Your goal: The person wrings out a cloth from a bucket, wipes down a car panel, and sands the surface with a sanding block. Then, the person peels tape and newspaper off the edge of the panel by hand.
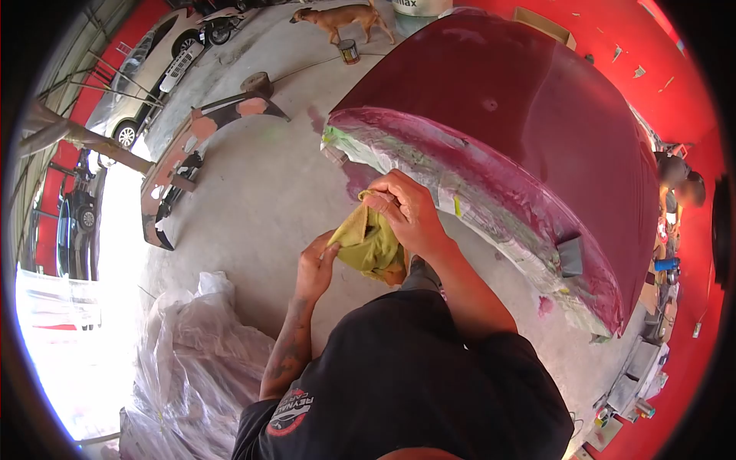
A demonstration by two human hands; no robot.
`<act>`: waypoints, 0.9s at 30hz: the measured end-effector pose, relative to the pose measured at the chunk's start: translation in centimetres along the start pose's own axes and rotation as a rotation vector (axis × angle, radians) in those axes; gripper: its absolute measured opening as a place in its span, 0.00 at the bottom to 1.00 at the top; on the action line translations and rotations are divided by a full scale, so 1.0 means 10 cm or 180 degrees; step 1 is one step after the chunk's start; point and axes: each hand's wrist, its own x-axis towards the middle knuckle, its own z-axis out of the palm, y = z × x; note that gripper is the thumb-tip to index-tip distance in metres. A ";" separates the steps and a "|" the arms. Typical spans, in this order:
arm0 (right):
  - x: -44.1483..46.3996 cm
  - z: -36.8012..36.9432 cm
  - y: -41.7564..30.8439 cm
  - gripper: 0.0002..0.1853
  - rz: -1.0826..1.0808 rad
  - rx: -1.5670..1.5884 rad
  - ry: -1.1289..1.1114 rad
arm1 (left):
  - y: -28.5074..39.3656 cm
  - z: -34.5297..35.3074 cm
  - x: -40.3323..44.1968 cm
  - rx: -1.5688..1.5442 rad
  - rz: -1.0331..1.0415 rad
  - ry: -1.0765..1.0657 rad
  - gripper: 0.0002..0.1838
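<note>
A yellow-green cloth [374, 249] hangs bunched in front of my body, held up between both hands. My left hand [315, 264] pinches its left edge, with the fingers closed. Higher up, my right hand [404, 208] is closed on the cloth's top corner. A dark red car panel [475, 84], perhaps a hood, lies just beyond my right hand; its near edge is smeared pink and lined with masking paper [491, 234]. Toward the panel's right end, a grey block [570, 255] rests on that edge.
Crumpled plastic sheeting [195, 360] lies on the floor at lower left. A bumper [180, 165] with patches of filler stands at left. A dog [345, 17] is near a can [349, 51] at the back. Cluttered tools and boxes [636, 376] line the red wall at right.
</note>
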 end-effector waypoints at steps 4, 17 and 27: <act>0.35 -0.40 0.35 0.09 0.0576 0.0194 -0.0211 | 0.22 -0.25 0.30 -0.0608 0.0243 0.0387 0.15; 1.19 -0.25 1.30 0.28 0.1322 0.1933 -0.1673 | 1.06 -1.10 1.62 -0.2931 0.0049 0.1773 0.28; 1.01 0.93 1.76 0.27 0.1719 0.1069 -0.1511 | -0.07 -0.64 1.78 -0.5181 -0.1179 0.0665 0.53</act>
